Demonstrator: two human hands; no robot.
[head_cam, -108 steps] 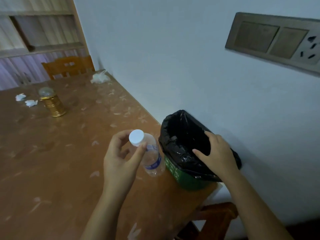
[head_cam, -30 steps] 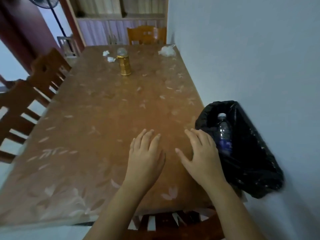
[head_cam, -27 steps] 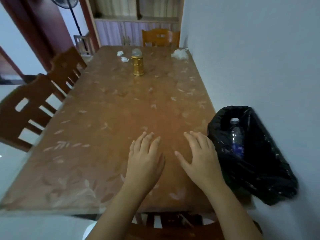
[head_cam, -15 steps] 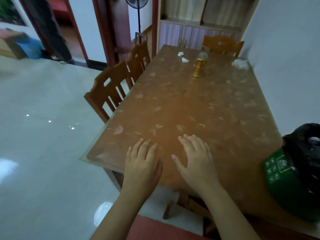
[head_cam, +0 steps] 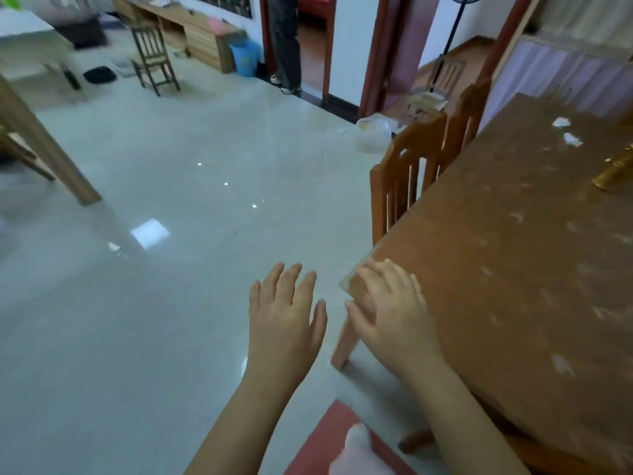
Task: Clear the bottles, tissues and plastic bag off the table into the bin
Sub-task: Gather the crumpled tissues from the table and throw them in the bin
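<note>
Nothing is grasped: both hands, left (head_cam: 284,317) and right (head_cam: 390,310), are spread empty at the bench (head_cam: 513,255) corner. Tissues (head_cam: 567,132) at its far end are judged next, so a walk there is called for.

Quick count: one brown table (head_cam: 507,269) with two crumpled tissues (head_cam: 567,131) on it and one gold thing (head_cam: 615,173) at the right edge (cut off, can't tell what it is). Two wooden chairs (head_cam: 416,173) pushed in on the near side, plus one darker chair (head_cam: 154,56) across the room. Two empty hands (head_cam: 284,315), one blue bin (head_cam: 245,61) by the far wall, one plastic bag (head_cam: 373,133) on the floor.
</note>
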